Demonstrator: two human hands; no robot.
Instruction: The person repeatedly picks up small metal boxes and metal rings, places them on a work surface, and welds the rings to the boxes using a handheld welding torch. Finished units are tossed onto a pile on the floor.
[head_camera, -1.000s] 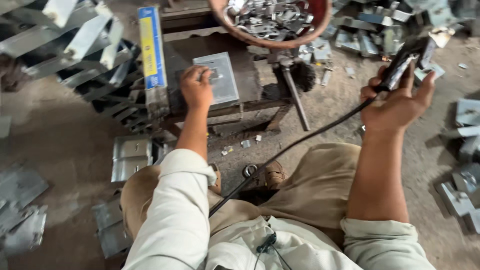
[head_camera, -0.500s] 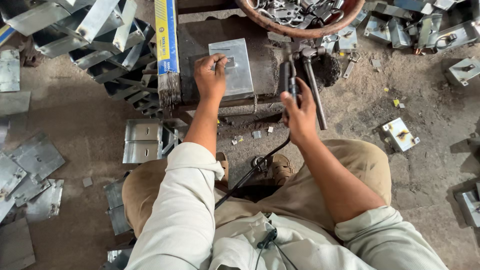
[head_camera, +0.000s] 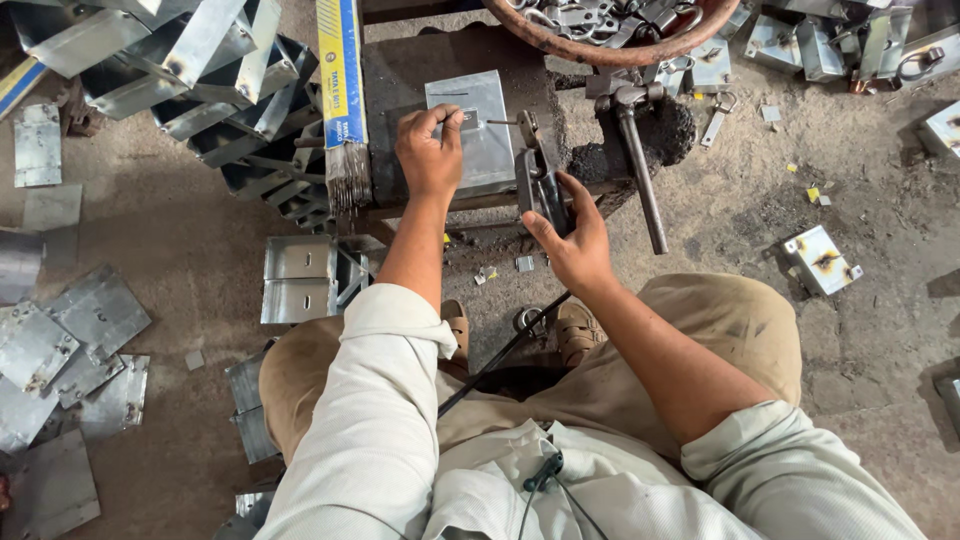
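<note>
My left hand (head_camera: 429, 152) rests on a dark metal workbench (head_camera: 400, 90), its fingers pinching a small dark piece against a grey sheet-metal plate (head_camera: 480, 120). My right hand (head_camera: 570, 235) grips a black welding electrode holder (head_camera: 535, 180), whose thin rod points left toward the small piece. A black cable (head_camera: 500, 350) runs from the holder down across my lap.
A blue-and-yellow pack of welding rods (head_camera: 342, 90) lies left of the plate. A hammer (head_camera: 640, 170) lies to the right. A rusty bowl of metal parts (head_camera: 610, 25) sits at the top. Folded sheet-metal boxes (head_camera: 180, 70) and flat plates (head_camera: 70, 340) cover the floor.
My right hand came down from the upper right to the bench with the electrode holder, bringing its rod tip near the piece. My left hand stayed on the plate.
</note>
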